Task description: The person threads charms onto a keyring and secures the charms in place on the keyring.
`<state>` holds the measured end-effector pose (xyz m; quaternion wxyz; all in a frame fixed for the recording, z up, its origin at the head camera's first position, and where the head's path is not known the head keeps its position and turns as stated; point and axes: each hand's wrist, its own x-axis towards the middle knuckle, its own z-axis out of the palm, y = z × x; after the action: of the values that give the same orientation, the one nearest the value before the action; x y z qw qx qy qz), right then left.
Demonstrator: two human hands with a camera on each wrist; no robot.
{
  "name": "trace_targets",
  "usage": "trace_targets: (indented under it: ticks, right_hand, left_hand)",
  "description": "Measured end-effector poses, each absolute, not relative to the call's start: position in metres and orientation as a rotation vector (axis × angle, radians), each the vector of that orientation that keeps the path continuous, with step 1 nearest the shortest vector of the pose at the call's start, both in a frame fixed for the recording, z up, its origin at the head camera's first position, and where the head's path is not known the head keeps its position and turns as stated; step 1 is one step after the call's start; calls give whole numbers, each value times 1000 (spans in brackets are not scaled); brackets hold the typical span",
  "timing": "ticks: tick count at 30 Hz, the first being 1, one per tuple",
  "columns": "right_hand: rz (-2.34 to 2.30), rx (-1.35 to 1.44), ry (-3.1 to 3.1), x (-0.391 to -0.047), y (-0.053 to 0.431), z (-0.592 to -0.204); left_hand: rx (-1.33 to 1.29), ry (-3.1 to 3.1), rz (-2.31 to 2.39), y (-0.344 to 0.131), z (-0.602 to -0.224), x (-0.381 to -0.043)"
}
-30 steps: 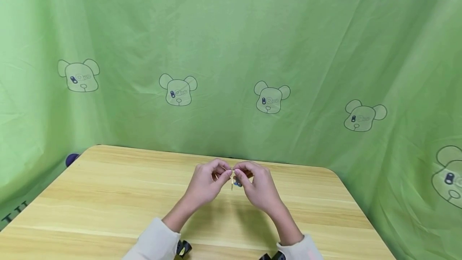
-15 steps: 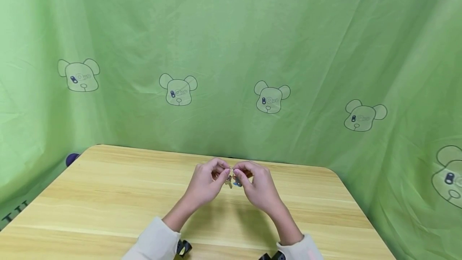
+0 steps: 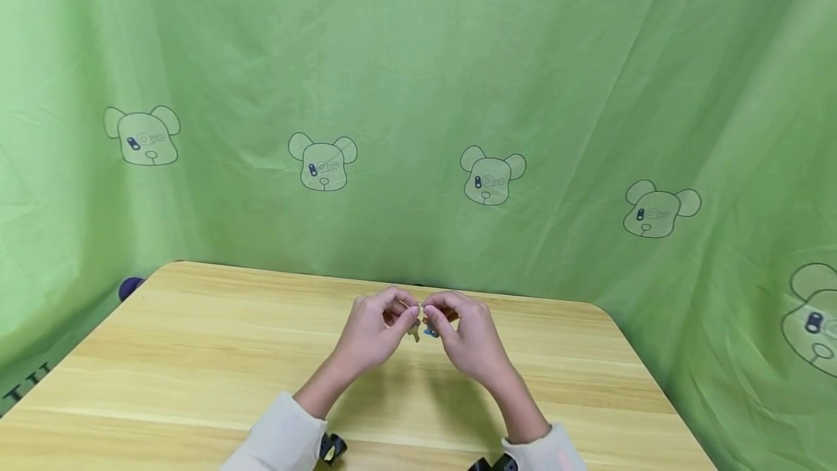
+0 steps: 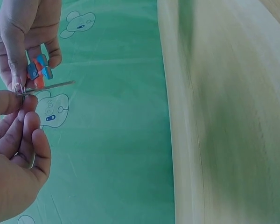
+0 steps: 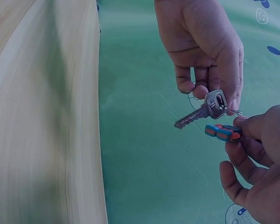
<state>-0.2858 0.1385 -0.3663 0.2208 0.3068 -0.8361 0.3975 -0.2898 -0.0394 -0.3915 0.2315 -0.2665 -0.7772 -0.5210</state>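
A small metal key ring [image 5: 234,112] sits between both hands' fingertips, mostly covered by them. My left hand [image 3: 373,331] pinches one side of it between thumb and index finger. My right hand [image 3: 476,340] pinches the other side, its thumb and fingertip almost touching the left ones. A silvery, toothed key [image 5: 196,115] hangs from the ring by my left fingertips; in the left wrist view the key [image 4: 56,87] appears edge-on. Beside it, under my right fingers, dangles a small blue-and-orange charm [image 5: 221,132], whose shape I cannot make out. Both hands are held above the table.
A wood-grain table [image 3: 196,355] with rounded far corners spreads under the hands. Green cloth [image 3: 405,93] printed with bear heads hangs behind and at both sides. Black wrist devices [image 3: 332,449] sit by the pale sleeves [image 3: 281,435].
The key has swung from hanging edge-on and straight down to showing its flat side, tilted by the left fingertips. The charm shifted slightly. Both hands stay in nearly the same place.
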Motion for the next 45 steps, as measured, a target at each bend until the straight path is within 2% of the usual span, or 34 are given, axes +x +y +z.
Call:
trace_targets:
  ticks: [45]
  right_hand:
    - [1102,893,-2328,-287,139,-368]
  left_hand:
    - [-677,-2092,-1414,-42,-390,-291]
